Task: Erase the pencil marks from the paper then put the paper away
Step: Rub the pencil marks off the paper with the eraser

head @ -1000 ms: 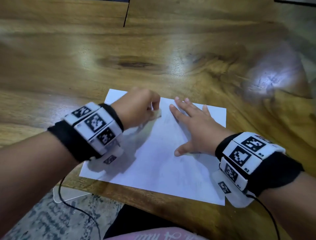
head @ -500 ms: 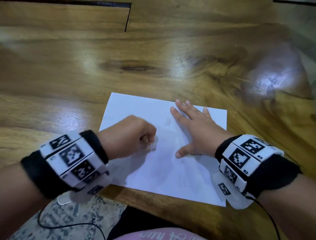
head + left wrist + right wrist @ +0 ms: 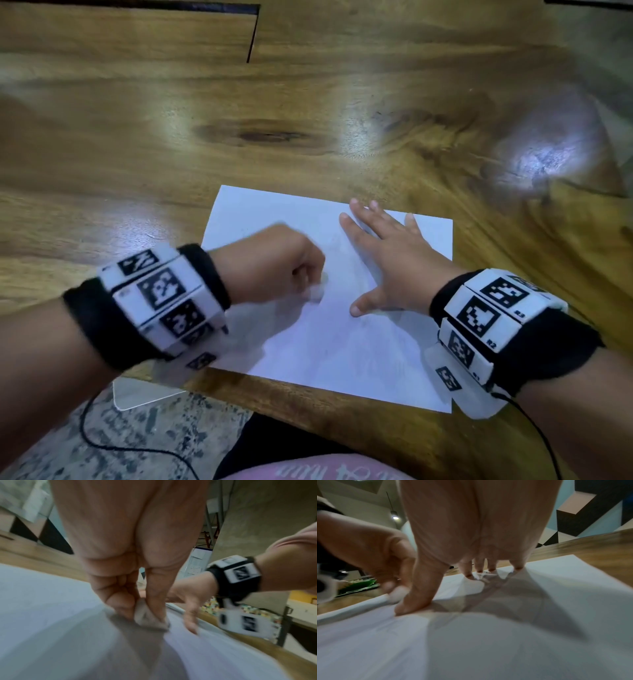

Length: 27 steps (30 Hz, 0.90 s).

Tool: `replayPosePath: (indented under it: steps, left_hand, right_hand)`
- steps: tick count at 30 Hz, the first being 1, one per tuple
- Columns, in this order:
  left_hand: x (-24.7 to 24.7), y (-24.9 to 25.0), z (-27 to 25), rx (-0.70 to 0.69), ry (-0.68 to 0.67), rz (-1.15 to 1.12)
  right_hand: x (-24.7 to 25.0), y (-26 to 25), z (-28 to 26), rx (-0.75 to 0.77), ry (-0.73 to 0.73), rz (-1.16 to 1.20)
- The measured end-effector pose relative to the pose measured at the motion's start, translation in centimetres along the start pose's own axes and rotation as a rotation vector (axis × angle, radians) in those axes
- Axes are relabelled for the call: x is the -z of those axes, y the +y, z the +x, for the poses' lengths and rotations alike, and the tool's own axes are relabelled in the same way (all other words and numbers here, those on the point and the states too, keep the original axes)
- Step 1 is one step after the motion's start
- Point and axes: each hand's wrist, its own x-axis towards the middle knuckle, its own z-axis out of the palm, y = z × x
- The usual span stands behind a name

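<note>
A white sheet of paper point(image 3: 342, 335) lies on the wooden table point(image 3: 274, 102) near its front edge. My left hand point(image 3: 308, 277) is curled in a fist over the sheet's middle and pinches a small pale eraser point(image 3: 147, 616) between thumb and fingers, its lower end on the paper point(image 3: 42, 608). My right hand point(image 3: 380, 253) lies flat on the sheet's right half with fingers spread, pressing it down. In the right wrist view the fingertips point(image 3: 469, 574) and thumb touch the paper point(image 3: 488, 642). Only faint grey traces show on the sheet.
The table's front edge runs just below the paper, with a patterned floor point(image 3: 102, 438) and a clear plastic corner point(image 3: 137, 394) below it. A green folder point(image 3: 359, 586) lies on the table to the left. A seam point(image 3: 253, 34) splits the tabletop at the back.
My left hand with the eraser has moved from the sheet's top edge down toward me to its middle, blurred with motion. The right hand has stayed flat in place.
</note>
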Motion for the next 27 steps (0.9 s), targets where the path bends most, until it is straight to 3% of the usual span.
replayPosePath:
  steps: [2,4,9,13,18,23,25,27]
  left_hand:
    - [1.6,-0.2,2.5,0.061,0.139,-0.028]
    - [2.3,0.0,4.0,0.122,0.191,-0.059]
    - [-1.1,0.6,-0.3,-0.030,0.093,-0.038]
    - [-2.0,0.6,-1.2,0.002,0.120,-0.040]
    - [0.0,0.8,0.2,0.057,0.037,-0.024]
    - [3.0,0.8,5.0,0.139,0.268,-0.030]
    - [2.4,0.9,4.6,0.123,0.222,-0.028]
    - [1.4,1.2,3.0,0.074,0.080,-0.001]
  right_hand:
    - [0.0,0.0,0.0,-0.002,0.001,-0.007]
    - [0.0,0.0,0.0,-0.003,-0.003,-0.006]
    - [0.1,0.0,0.0,0.000,-0.004,0.005]
    - [0.1,-0.1,-0.2,-0.035,0.004,0.011]
    - [0.0,-0.4,-0.5,-0.065,0.002,0.016]
    - [0.0,-0.4,-0.5,-0.056,-0.004,0.021]
    - [0.0,-0.3,-0.5,-0.054,-0.004,0.021]
    - [-0.1,-0.2,-0.6,-0.054,0.002,0.025]
